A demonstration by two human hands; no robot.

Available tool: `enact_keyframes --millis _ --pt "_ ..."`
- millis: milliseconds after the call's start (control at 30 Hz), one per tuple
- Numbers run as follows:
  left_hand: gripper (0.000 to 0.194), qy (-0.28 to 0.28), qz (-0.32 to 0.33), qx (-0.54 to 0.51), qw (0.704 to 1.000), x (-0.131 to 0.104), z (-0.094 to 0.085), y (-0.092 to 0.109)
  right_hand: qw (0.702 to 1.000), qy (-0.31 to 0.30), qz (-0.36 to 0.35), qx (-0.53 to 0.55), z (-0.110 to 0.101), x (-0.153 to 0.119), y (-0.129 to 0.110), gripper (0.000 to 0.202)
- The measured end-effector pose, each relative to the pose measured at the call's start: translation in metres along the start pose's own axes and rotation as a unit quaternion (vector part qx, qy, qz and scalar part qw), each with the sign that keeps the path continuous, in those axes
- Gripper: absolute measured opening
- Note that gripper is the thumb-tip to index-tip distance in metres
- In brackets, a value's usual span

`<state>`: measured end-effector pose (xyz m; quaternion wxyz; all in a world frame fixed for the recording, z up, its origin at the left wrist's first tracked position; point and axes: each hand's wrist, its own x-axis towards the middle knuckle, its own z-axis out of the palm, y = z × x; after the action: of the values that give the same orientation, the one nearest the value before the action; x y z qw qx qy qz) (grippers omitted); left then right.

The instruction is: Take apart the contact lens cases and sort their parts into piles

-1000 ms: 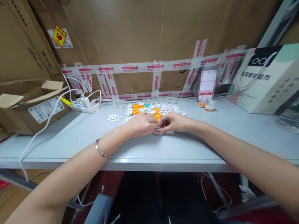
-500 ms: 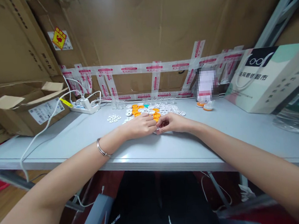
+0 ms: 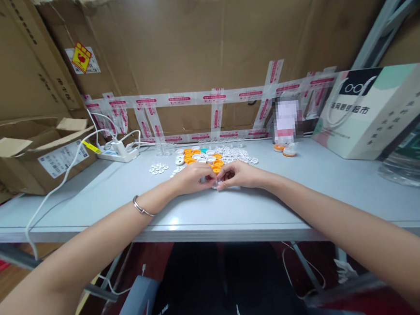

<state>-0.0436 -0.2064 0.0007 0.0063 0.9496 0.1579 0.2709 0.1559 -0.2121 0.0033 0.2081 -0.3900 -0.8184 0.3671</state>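
Note:
My left hand (image 3: 194,178) and my right hand (image 3: 241,174) meet over the table, fingertips nearly touching. Between them, low against the tabletop, is a small whitish, partly clear round piece (image 3: 215,184), mostly covered by fingers. The right thumb and fingers pinch it from the right. On the left, thumb and fingers are curled together at its upper side; what they grip is hidden. Just beyond the hands lie orange ring-shaped caps (image 3: 217,162), white round caps (image 3: 179,161) and a spread of small white discs (image 3: 233,154).
Several small white parts (image 3: 158,168) lie left of the pile, with clear cups (image 3: 163,149) behind. Two orange-based pieces (image 3: 289,151) stand at right near a blurred phone-like object (image 3: 286,120). A power strip (image 3: 118,155), open carton (image 3: 31,157), paper bag (image 3: 366,111) and large bottle (image 3: 413,156) flank the table.
My left hand's fingers have lifted and curled, opening a gap under the knuckles and showing more of the round piece. The right hand stays nearly in place. The view has shifted slightly.

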Motion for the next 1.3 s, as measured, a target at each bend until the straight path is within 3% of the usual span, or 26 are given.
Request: enact_keyframes --millis 200,400,567,733,800,900,1100,1300 --pt "0.014 0.004 -0.124 -0.142 0.982 -0.003 0.002 -0.003 1.0 -0.003 0.0 -0.005 0.0 -0.001 -0.001 0.041" --pt "0.014 0.006 -0.166 -0.168 0.972 0.0 -0.005 -0.001 1.0 -0.001 0.008 0.0 0.001 -0.001 -0.002 0.042" --pt "0.016 0.103 -0.255 -0.105 0.956 -0.011 -0.046 -0.029 0.999 0.012 0.034 -0.003 0.001 -0.003 -0.007 0.046" --pt "0.021 0.157 -0.385 0.04 0.909 -0.056 -0.097 -0.081 0.999 0.012 0.035 -0.004 0.001 -0.003 -0.009 0.049" --pt "0.02 0.103 -0.45 0.092 0.882 -0.075 -0.107 -0.097 0.999 0.011 0.033 -0.007 0.001 -0.004 -0.008 0.049" --pt "0.015 0.041 -0.485 0.116 0.866 -0.095 -0.109 -0.113 1.0 0.005 0.028 -0.003 0.001 -0.003 -0.007 0.049" --pt "0.014 -0.04 -0.493 0.144 0.857 -0.105 -0.097 -0.133 1.0 -0.007 0.01 0.0 0.002 -0.003 -0.007 0.045" --pt "0.021 -0.087 -0.485 0.177 0.852 -0.106 -0.096 -0.141 1.0 -0.009 0.0 -0.007 0.002 -0.003 -0.006 0.046"
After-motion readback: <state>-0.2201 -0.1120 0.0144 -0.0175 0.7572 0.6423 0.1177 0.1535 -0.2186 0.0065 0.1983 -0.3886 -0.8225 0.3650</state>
